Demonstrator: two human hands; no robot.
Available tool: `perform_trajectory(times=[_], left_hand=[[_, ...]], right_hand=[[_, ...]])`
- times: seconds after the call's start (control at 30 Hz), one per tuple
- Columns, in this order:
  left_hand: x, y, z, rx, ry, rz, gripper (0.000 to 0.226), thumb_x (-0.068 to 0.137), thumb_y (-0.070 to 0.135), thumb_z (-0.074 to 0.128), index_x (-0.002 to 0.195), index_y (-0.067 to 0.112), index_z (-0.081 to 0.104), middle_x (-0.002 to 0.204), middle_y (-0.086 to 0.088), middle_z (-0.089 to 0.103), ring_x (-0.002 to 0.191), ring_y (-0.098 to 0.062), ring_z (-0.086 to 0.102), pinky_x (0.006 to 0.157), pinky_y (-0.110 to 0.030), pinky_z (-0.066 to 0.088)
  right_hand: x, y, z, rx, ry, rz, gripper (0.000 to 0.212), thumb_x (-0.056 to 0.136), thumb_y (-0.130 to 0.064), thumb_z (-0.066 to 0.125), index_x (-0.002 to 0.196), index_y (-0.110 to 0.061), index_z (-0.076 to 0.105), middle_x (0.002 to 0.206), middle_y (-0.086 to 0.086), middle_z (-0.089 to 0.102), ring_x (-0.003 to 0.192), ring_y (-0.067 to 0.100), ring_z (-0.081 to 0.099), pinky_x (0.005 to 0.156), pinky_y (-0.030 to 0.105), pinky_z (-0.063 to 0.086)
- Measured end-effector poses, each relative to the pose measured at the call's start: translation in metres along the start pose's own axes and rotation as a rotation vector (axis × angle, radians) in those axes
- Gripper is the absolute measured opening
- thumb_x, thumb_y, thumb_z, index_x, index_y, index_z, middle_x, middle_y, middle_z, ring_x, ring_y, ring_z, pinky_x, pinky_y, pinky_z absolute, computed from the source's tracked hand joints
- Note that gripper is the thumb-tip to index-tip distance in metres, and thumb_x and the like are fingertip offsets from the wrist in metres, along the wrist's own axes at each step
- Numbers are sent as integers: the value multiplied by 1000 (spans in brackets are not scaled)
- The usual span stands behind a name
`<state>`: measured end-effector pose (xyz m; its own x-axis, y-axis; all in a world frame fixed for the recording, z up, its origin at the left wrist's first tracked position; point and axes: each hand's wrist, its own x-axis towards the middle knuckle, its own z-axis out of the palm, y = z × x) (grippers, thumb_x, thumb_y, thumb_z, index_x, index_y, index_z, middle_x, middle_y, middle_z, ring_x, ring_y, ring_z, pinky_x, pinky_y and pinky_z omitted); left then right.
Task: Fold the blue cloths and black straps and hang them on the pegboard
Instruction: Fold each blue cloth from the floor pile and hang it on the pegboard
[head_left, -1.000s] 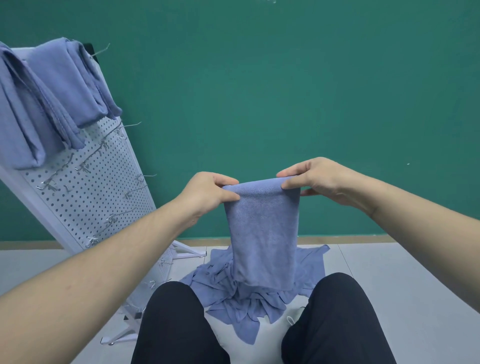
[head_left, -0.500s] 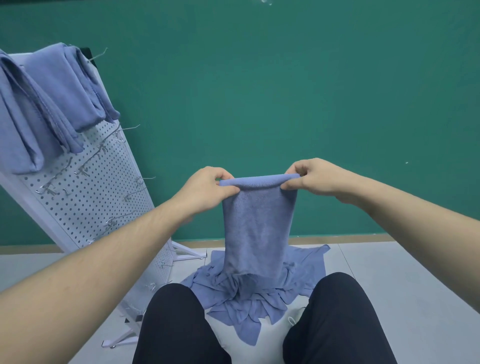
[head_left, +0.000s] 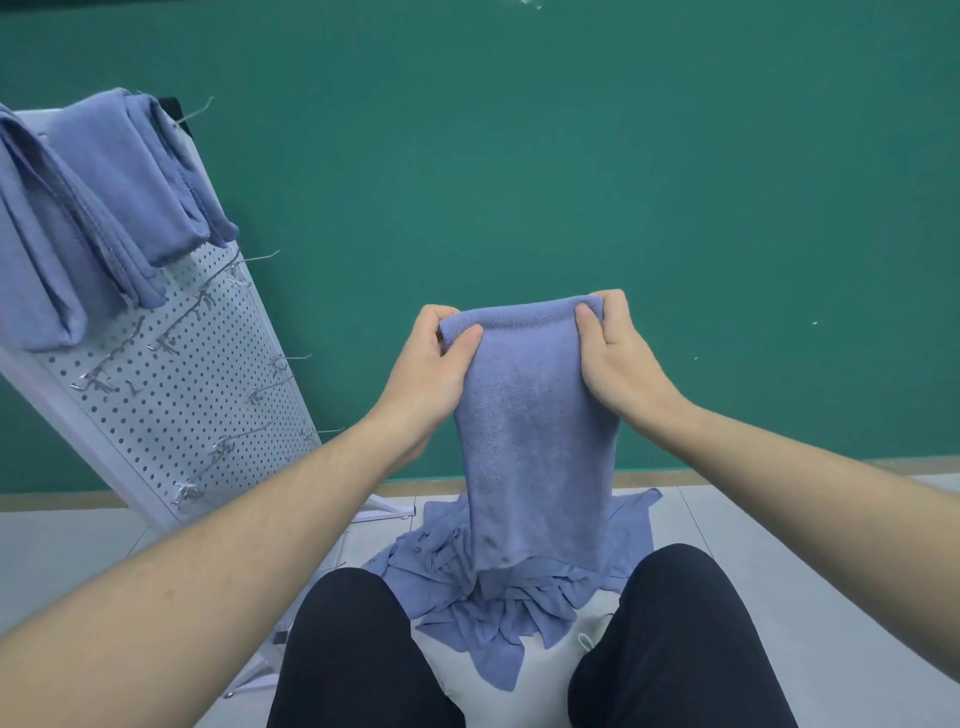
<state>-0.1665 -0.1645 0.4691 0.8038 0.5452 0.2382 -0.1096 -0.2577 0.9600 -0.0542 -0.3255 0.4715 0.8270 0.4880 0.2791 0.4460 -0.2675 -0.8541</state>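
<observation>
A folded blue cloth (head_left: 535, 436) hangs in front of me, held by its top fold. My left hand (head_left: 434, 364) pinches its upper left corner and my right hand (head_left: 618, 358) grips the upper right corner, thumbs on the near face. Its lower edge hangs just above a crumpled pile of blue cloths (head_left: 498, 608) on the floor between my knees. A white pegboard (head_left: 171, 395) leans at the left, with metal hooks sticking out. Folded blue cloths (head_left: 93, 208) hang over its top. A bit of something black (head_left: 174, 106) shows behind them.
A green wall (head_left: 571, 156) stands close ahead, meeting the pale grey floor (head_left: 810, 561) at a wooden skirting strip. My knees in black trousers (head_left: 670, 644) fill the bottom of the view. The pegboard's white foot (head_left: 387, 512) rests on the floor left of the pile.
Both hands have turned palms inward and drawn closer together at the cloth's top. The cloth is raised slightly and tilted toward me. The view has shifted a little.
</observation>
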Motion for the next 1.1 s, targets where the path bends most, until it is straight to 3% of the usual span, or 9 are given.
perform_trajectory(times=[0.13,0.27,0.37,0.47,0.57,0.73,0.93,1.0,1.1], left_hand=[[-3,0,5,-106,68,-11,5,102,25,57,101,21,55,97,6,66,84,-5,61,79,-30,50],[-8,-2,6,-259,93,-119,9,100,25,61,102,17,59,89,9,73,80,-5,68,72,-24,53],[-12,-3,7,-317,119,-148,12,100,26,61,103,15,58,79,10,73,72,-4,68,61,-21,54],[-14,-6,12,-231,179,-103,9,102,28,57,101,19,54,78,8,66,66,-5,62,60,-23,52],[-17,-4,14,-269,143,-131,16,97,30,66,104,19,57,84,7,70,73,-7,67,64,-26,55],[-22,-4,17,-369,114,-235,24,85,13,79,107,13,68,96,0,78,89,-15,76,72,-29,59],[-20,-15,25,64,290,35,27,86,18,73,88,6,48,79,0,53,69,-10,47,67,-27,46],[-23,-12,30,133,278,102,25,87,13,70,82,10,46,72,7,50,62,-5,41,59,-17,39],[-24,-9,39,121,240,104,20,88,10,65,87,9,45,72,9,48,60,-6,40,54,-16,36]], right_hand=[[0,-4,2,163,-15,63,41,92,-58,59,110,-21,58,102,-12,66,91,3,64,77,21,48],[-1,1,0,351,-201,122,44,79,-32,85,116,-22,64,107,-9,75,98,9,73,88,33,57],[-1,5,3,428,-205,121,38,80,-21,84,114,-18,66,105,-4,77,99,15,73,90,35,57],[0,6,8,457,-147,114,26,88,-29,76,111,-22,66,104,-7,76,99,12,72,89,34,56],[0,5,12,377,-67,92,20,93,-38,68,108,-24,65,103,-9,74,97,8,71,90,32,56],[-2,3,19,180,34,38,34,87,-40,74,102,-11,62,99,1,71,92,16,68,84,35,57],[-7,1,29,138,-57,27,25,79,-24,81,99,-26,64,95,-16,72,85,-1,68,72,21,53],[-9,1,37,115,-29,14,16,81,-24,73,92,-31,63,88,-20,69,82,1,66,70,23,50],[-11,0,46,128,8,11,9,82,-26,67,88,-28,60,80,-21,65,78,10,63,73,32,53]])
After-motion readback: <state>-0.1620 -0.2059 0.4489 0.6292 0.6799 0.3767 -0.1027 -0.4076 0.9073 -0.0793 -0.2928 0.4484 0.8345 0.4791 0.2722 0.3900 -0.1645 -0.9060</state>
